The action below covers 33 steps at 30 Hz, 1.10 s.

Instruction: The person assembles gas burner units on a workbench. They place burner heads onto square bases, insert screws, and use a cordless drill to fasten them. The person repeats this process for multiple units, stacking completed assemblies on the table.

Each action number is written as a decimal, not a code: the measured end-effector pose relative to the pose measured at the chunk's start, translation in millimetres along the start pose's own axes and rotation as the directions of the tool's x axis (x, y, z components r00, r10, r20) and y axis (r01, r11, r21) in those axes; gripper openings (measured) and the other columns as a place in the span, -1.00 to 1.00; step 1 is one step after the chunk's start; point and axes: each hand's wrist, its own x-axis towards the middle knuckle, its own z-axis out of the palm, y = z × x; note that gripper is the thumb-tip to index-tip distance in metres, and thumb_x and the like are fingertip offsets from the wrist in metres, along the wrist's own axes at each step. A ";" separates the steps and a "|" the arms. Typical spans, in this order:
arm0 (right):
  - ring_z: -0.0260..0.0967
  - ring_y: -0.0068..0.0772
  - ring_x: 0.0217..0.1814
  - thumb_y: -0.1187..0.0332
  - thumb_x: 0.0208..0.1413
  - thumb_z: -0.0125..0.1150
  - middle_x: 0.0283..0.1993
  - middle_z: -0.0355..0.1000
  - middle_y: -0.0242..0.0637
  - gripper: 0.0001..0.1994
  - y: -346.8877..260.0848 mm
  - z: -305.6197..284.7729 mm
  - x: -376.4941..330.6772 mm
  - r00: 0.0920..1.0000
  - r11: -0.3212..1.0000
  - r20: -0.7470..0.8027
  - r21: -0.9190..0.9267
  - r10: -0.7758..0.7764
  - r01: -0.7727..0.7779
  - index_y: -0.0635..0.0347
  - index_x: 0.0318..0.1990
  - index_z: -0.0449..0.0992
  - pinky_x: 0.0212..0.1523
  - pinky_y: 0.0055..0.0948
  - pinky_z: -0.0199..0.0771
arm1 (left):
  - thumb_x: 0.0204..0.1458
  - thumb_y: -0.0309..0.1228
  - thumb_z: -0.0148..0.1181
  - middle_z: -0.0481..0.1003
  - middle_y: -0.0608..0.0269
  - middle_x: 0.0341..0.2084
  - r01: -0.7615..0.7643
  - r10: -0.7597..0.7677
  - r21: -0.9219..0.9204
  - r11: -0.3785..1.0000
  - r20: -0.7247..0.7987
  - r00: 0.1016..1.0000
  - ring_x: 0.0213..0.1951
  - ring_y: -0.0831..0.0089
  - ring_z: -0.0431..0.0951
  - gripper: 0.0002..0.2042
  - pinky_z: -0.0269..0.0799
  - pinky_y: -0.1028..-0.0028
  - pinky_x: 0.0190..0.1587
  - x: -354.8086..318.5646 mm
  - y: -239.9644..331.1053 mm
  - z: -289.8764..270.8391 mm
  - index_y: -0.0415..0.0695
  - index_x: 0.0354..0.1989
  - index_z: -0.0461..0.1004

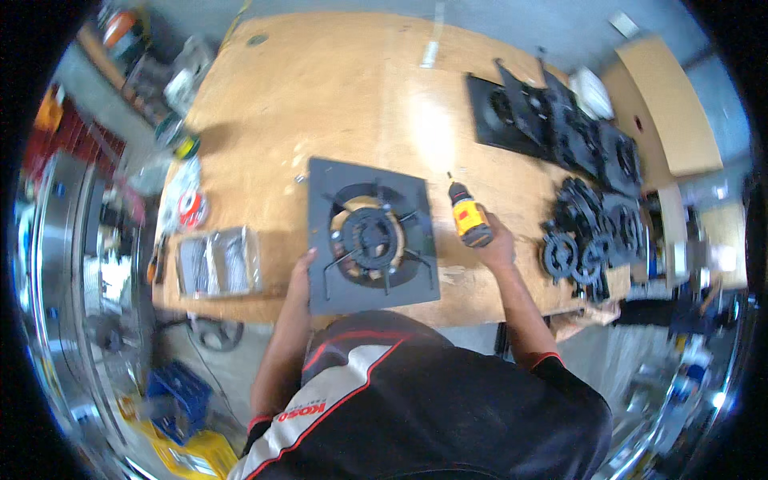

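Observation:
A black square gas burner plate (330, 216) with a round burner ring (370, 238) at its middle lies before me, close to my body at the table's near edge. My left hand (302, 270) grips the plate by its left edge, the thumb on top and the other fingers mostly hidden. To the right of the plate, my right hand (498, 242) is wrapped round the handle of a yellow and black cordless drill (468, 214). The drill's bit points away from me over the wooden tabletop, apart from the plate.
On the wooden table (336, 88), several black burner plates (512, 120) stack at the right, with loose burner rings (572, 254) nearer. At the left sit a plastic-wrapped pack (218, 262), a red and white roll (192, 210) and an orange-handled tool (154, 262). A cardboard box (668, 104) stands far right.

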 end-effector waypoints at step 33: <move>0.26 -0.03 0.23 0.22 -0.04 0.28 0.15 0.37 -0.17 -0.33 156.3 -57.0 -52.7 0.927 0.992 0.352 0.039 -0.129 0.124 -0.07 0.31 0.28 0.20 -0.05 0.22 | 0.13 0.08 0.14 0.59 0.21 -0.43 0.087 0.166 0.864 0.496 -0.193 0.967 -0.48 0.39 0.55 -0.53 0.46 0.34 -0.42 71.0 70.8 278.0 -0.17 -0.22 0.58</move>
